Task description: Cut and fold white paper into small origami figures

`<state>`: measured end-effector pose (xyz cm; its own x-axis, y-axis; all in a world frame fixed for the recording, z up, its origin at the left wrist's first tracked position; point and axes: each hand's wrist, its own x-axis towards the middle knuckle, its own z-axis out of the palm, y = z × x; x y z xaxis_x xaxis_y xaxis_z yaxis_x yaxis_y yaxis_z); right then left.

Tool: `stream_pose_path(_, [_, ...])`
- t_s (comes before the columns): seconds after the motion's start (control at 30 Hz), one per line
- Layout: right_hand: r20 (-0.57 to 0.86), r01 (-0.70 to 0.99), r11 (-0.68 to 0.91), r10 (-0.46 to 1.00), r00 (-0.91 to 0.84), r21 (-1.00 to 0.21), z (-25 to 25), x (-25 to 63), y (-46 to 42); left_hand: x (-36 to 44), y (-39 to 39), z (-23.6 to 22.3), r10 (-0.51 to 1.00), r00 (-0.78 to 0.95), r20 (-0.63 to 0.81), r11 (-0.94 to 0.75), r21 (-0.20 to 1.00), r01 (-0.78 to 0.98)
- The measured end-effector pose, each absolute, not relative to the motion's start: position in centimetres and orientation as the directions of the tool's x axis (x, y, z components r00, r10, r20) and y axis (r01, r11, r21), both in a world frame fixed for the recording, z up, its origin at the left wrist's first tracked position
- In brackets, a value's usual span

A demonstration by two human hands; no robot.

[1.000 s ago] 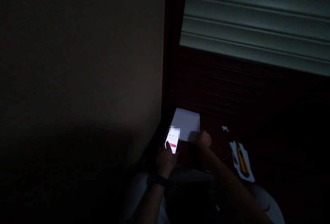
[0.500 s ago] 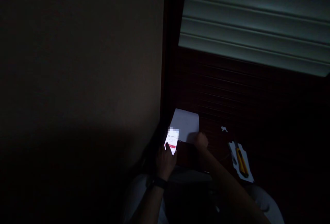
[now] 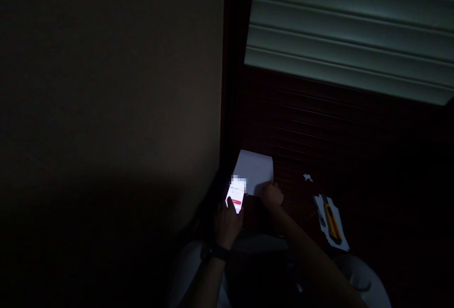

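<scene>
The scene is very dark. My left hand [image 3: 226,223] is wrapped round a lit phone [image 3: 236,195], its thumb lying on the bright screen near a red button. A dark watch sits on that wrist. My right hand [image 3: 272,195] is curled into a loose fist at the lower right edge of a white sheet of paper [image 3: 254,171] on the dark wooden surface [image 3: 319,128]. Whether those fingers hold anything is lost in the dark.
A yellow utility knife [image 3: 332,224] lies on a white scrap of paper [image 3: 338,239] to the right, with a grey pen-like tool beside it. A tiny white paper bit [image 3: 308,177] lies further back. A pale wall [image 3: 106,85] fills the left; a light slatted panel [image 3: 347,38] is above.
My right hand has slid a little to the left along the sheet's lower edge. The phone and my left hand have stayed in place.
</scene>
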<state>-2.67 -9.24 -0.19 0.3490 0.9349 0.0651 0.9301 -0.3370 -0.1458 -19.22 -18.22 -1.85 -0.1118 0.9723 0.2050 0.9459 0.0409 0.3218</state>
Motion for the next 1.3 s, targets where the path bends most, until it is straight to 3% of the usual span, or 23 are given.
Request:
stream_pose_path(0.67, [0.030,0.904,-0.368,0.923,0.383,-0.215,0.2,-3.3,-9.6,-19.3,-18.2,-1.9,0.977,-0.104,0.186,0.040,0.319,0.947])
stream_pose_path(1.0, [-0.166,0.770,-0.533,0.845,0.509,-0.350,0.5,-1.8,-8.8,-19.3,-18.4,-1.4,0.977,-0.121,0.174,0.060,0.318,0.946])
stream_pose_path(1.3, [-0.049,0.766,-0.471,0.863,0.503,-0.437,1.3,-2.8,-8.8,-19.3,-18.7,-1.5,0.967,-0.144,0.212,0.090,0.247,0.965])
